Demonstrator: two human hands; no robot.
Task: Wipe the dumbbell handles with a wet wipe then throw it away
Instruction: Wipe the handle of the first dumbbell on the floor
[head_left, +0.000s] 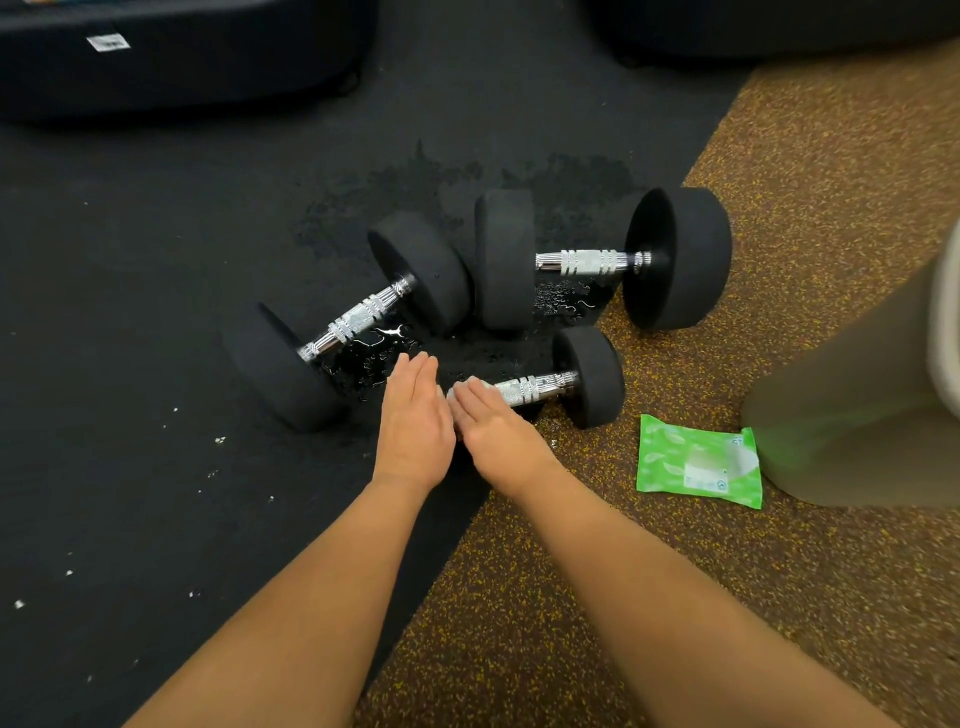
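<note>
Left hand (415, 421) and right hand (501, 431) are held flat, fingers straight and empty; a wipe must be drawn from the pack (696, 460) at four o'clock.

both hands — left hand (413, 415), right hand (498, 421) — flat-fingered over nearest dumbbell (540, 387).

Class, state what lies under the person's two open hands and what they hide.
Under the left hand and right hand lies a small black dumbbell with a knurled chrome handle. Its right head and some handle show; the left end is covered.
</note>
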